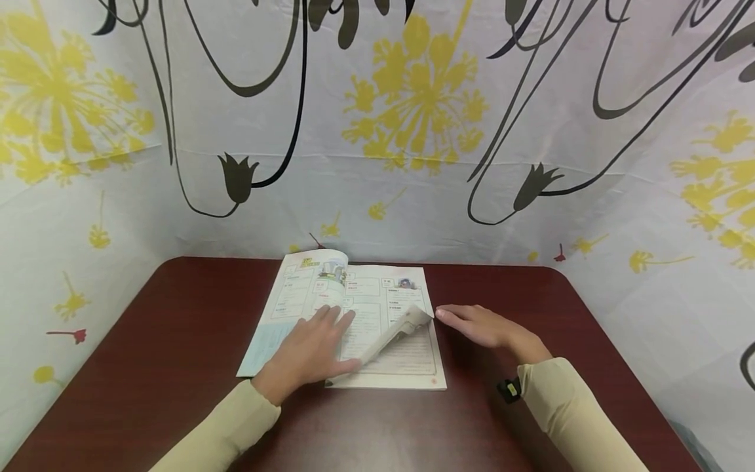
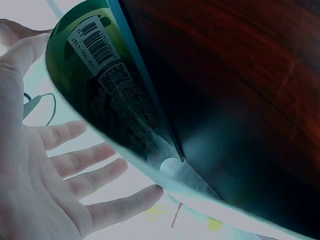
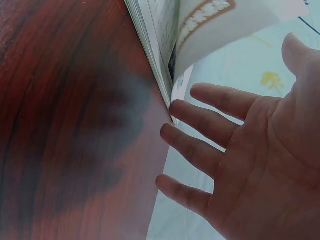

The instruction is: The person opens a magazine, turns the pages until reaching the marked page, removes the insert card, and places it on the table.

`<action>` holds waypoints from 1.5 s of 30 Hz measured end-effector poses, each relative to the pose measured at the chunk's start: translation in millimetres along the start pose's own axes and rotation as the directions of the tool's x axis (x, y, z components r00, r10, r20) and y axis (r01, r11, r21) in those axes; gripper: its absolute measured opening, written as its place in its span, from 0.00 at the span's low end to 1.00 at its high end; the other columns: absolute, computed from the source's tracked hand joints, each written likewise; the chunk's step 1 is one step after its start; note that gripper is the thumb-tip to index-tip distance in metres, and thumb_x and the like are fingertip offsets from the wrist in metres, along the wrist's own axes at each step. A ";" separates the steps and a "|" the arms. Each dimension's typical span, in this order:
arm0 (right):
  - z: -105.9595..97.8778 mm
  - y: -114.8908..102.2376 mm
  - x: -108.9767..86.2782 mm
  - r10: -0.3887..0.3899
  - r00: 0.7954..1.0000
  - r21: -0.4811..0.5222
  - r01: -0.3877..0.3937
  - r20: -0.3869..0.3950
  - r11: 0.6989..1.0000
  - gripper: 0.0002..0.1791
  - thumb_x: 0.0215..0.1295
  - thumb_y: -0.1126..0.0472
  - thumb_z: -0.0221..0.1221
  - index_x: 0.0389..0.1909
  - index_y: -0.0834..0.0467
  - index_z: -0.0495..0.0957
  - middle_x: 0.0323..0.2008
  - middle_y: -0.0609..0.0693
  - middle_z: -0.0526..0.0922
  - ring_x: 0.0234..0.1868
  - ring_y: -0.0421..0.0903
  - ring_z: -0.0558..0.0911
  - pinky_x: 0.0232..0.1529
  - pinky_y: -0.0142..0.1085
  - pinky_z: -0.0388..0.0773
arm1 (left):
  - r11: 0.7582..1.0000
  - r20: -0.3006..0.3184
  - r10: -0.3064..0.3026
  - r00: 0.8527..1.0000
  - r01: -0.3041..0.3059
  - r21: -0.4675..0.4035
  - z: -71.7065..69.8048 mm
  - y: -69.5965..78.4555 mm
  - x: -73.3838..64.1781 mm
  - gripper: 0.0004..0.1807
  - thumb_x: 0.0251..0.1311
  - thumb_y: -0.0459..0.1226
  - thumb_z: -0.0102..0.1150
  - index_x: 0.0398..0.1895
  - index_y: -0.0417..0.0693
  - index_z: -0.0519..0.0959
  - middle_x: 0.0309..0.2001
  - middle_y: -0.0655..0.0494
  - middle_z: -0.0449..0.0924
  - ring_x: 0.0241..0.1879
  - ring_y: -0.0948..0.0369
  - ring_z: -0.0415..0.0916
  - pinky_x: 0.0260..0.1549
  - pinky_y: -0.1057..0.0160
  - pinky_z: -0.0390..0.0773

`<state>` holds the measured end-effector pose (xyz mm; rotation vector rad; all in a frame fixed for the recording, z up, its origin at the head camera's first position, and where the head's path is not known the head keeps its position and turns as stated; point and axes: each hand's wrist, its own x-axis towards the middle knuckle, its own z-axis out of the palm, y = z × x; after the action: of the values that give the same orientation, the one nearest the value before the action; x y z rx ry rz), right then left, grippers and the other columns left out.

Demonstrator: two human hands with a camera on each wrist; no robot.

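An open magazine [image 1: 362,380] lies on the table, with printed text and small pictures on its pages. My left hand [image 1: 307,351] is spread over the left page near the spine, its thumb at the lower end of a curled page [image 1: 386,339]. That page stands bent up over the right-hand side of the magazine. In the left wrist view the green back cover [image 2: 82,56] shows a barcode. My right hand [image 1: 486,328] is just beyond the magazine's right edge, fingers extended and holding nothing; in the right wrist view its fingertips [image 3: 177,107] are beside the page edges.
The dark red-brown table [image 1: 147,367] extends around the magazine on both sides and in front. Behind it hangs a white cloth [image 1: 366,216] patterned with yellow and dark flowers, which also runs along both sides. A small black device [image 1: 509,391] is on the right wrist.
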<state>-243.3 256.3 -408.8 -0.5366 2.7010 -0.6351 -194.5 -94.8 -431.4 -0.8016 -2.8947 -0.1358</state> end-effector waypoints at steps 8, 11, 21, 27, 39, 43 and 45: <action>4.1 -1.9 3.0 -0.044 0.999 -0.058 0.043 -0.016 0.997 0.37 0.73 0.33 0.43 0.69 0.55 0.71 0.65 0.53 0.75 0.68 0.55 0.70 0.65 0.56 0.65 | 1.000 -0.086 0.005 0.996 -0.003 0.016 2.4 0.5 1.4 0.47 0.57 0.62 0.60 0.75 0.50 0.61 0.70 0.43 0.64 0.69 0.46 0.62 0.54 0.36 0.71; 5.3 -3.8 3.8 -0.066 0.998 -0.085 0.065 -0.007 0.994 0.38 0.72 0.34 0.46 0.69 0.57 0.70 0.65 0.54 0.75 0.68 0.56 0.71 0.64 0.56 0.66 | 0.999 -0.108 0.019 0.994 -0.016 0.030 3.3 0.2 2.2 0.50 0.56 0.61 0.62 0.78 0.52 0.56 0.75 0.45 0.57 0.73 0.48 0.56 0.58 0.34 0.67; 13.7 -5.2 6.9 -0.109 0.994 -0.112 0.108 -0.007 0.988 0.45 0.67 0.31 0.52 0.72 0.61 0.65 0.68 0.57 0.71 0.69 0.56 0.69 0.65 0.55 0.66 | 0.967 -0.259 0.217 0.941 -0.170 0.191 4.5 -6.2 6.1 0.48 0.54 0.55 0.64 0.78 0.59 0.57 0.79 0.47 0.44 0.78 0.48 0.43 0.64 0.35 0.59; 23.7 -9.9 8.3 -0.186 0.982 -0.179 0.178 -0.028 0.968 0.51 0.57 0.34 0.65 0.72 0.62 0.64 0.70 0.62 0.67 0.71 0.60 0.66 0.64 0.59 0.65 | 0.944 -0.247 0.300 0.921 -0.249 0.219 6.0 -6.9 7.1 0.40 0.55 0.48 0.63 0.74 0.60 0.65 0.78 0.51 0.51 0.78 0.51 0.44 0.67 0.34 0.53; 32.0 -17.4 10.8 -0.247 0.962 -0.214 0.267 0.115 0.940 0.56 0.40 0.40 0.77 0.70 0.60 0.68 0.72 0.60 0.64 0.69 0.61 0.69 0.61 0.54 0.70 | 0.916 -0.138 0.347 0.928 -0.303 0.261 9.0 0.5 8.8 0.32 0.58 0.42 0.55 0.70 0.60 0.71 0.76 0.51 0.58 0.77 0.52 0.46 0.71 0.41 0.50; 33.6 -17.7 10.7 -0.229 0.968 -0.208 0.247 0.107 0.946 0.56 0.39 0.41 0.78 0.70 0.60 0.68 0.73 0.59 0.64 0.70 0.60 0.68 0.62 0.54 0.70 | 0.911 -0.101 0.346 0.933 -0.308 0.275 9.9 2.1 9.0 0.31 0.59 0.42 0.58 0.69 0.60 0.72 0.75 0.50 0.59 0.77 0.51 0.48 0.70 0.41 0.51; 34.0 -18.3 10.1 -0.231 0.968 -0.213 0.248 0.100 0.945 0.56 0.39 0.41 0.78 0.70 0.59 0.69 0.72 0.59 0.64 0.69 0.59 0.68 0.61 0.53 0.71 | 0.907 -0.088 0.350 0.933 -0.314 0.281 10.7 2.8 9.2 0.31 0.60 0.42 0.59 0.69 0.59 0.72 0.75 0.50 0.59 0.76 0.51 0.49 0.70 0.41 0.52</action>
<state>-234.1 224.5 -431.2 -0.9396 2.6749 -0.3591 -202.0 -86.4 -440.4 -1.1643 -2.5279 0.2173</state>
